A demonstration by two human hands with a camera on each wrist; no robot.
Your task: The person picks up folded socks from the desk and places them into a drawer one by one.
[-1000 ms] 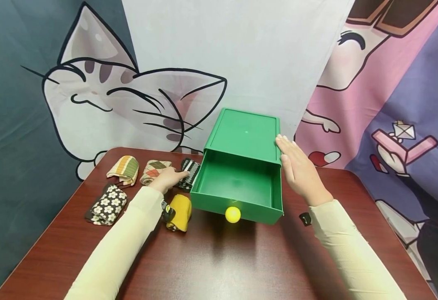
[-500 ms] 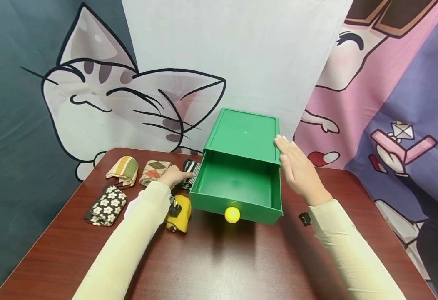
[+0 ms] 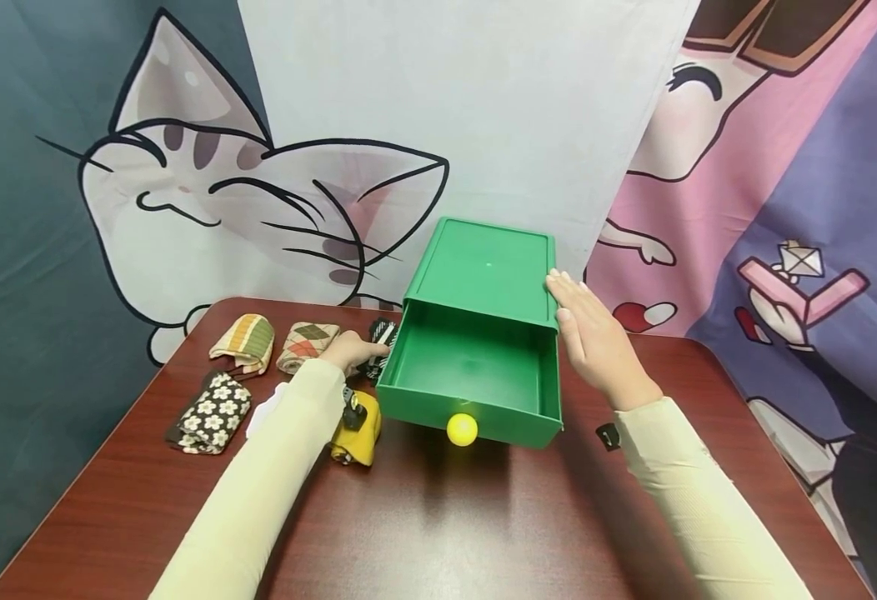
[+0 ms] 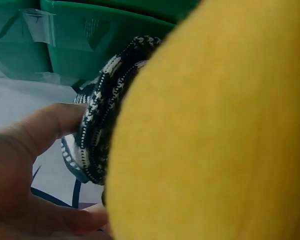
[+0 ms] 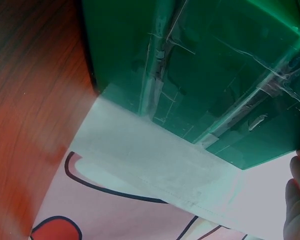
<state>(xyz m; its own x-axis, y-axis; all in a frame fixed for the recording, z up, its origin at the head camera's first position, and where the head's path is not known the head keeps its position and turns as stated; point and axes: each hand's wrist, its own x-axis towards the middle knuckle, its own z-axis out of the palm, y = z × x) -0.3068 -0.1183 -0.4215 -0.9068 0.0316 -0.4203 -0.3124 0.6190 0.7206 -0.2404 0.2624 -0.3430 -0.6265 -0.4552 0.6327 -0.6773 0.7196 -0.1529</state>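
Note:
My left hand (image 3: 345, 350) reaches over the table's left side to a folded black-and-white patterned sock (image 3: 382, 337) beside the green drawer box (image 3: 491, 267). In the left wrist view, the thumb lies against the edge of that sock (image 4: 97, 125) and the other fingers are below it, pinching it. The yellow sock (image 3: 363, 429) lies just under that wrist and fills much of the wrist view. My right hand (image 3: 592, 337) rests with straight fingers along the box's upper right edge. The pulled-out drawer (image 3: 476, 367) shows a bare green floor and a yellow round knob (image 3: 462, 429).
Left of my hand lie an argyle sock (image 3: 308, 343), a striped one (image 3: 247, 340) and a black one with white flowers (image 3: 216, 412). Something white (image 3: 262, 412) shows from under my left sleeve. A printed cloth backdrop (image 3: 521, 108) hangs behind the brown table (image 3: 438, 542).
My left hand has moved slightly right, farther over the black-and-white sock, uncovering the white thing beside the sleeve. The right hand keeps its place on the box.

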